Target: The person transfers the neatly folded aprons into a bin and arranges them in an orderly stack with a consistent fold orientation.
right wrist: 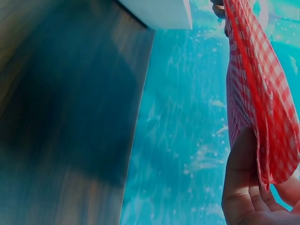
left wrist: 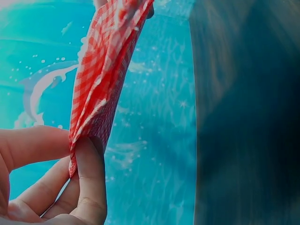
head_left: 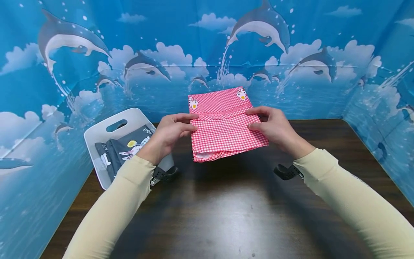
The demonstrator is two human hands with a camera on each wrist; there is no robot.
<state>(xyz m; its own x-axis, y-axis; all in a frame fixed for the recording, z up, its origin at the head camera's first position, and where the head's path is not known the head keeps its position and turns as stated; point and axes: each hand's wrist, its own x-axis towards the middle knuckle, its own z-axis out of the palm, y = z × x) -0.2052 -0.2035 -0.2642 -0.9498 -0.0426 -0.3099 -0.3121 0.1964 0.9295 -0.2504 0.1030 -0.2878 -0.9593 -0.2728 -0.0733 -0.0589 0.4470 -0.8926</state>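
Note:
A red-and-white checked cloth pouch (head_left: 228, 133) is held up above the table, with small white cartoon figures at its two far corners and a ruffled seam across it. Its near edge gapes a little and shows a pale inside. My left hand (head_left: 168, 135) pinches the left side between thumb and fingers. On the opposite side my right hand (head_left: 275, 129) pinches the edge near the seam. Seen edge-on in the left wrist view, the pouch (left wrist: 101, 79) shows several cloth layers. The right wrist view shows the pouch (right wrist: 262, 103) edge-on too, the thumb lying against one face.
A white plastic bin (head_left: 95, 135) with a handle slot stands at the left on the dark wooden table (head_left: 226, 216). Inside it lie dark grey folded items (head_left: 116, 151) with rabbit prints. A blue dolphin-print curtain (head_left: 181, 43) encloses the table's back and sides.

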